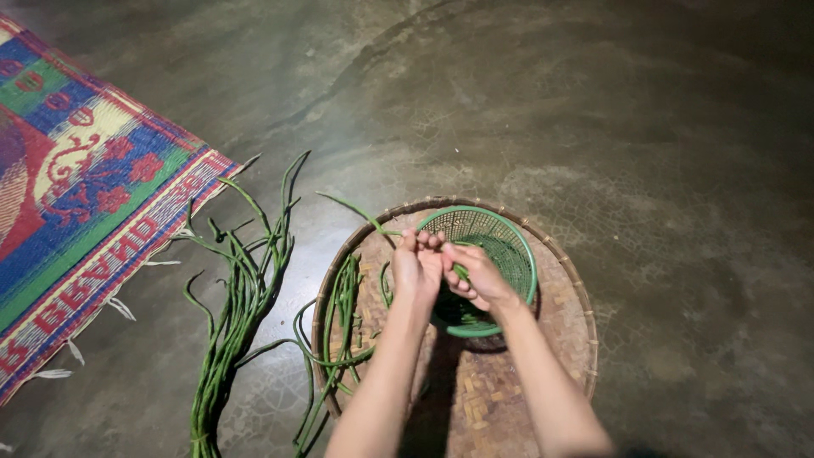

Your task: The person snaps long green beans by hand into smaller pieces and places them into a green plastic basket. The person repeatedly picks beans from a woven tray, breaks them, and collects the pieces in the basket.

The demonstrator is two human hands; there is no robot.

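Bare grey concrete floor [636,127] carries a round woven bamboo tray [517,382]. Left hand [417,267] and right hand [475,276] meet over a green plastic mesh basket [500,233], both pinched shut on one long green bean [360,212], placed so pieces would drop in. Loose bundle of long beans [237,314] lies just left; patterned woven mat [76,195] beyond. Nothing obstructs the hands.

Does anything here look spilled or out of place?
Mostly tidy. A few long beans trail over the rim of the woven tray onto the floor. Both hands, left hand and right hand, meet over the green basket.
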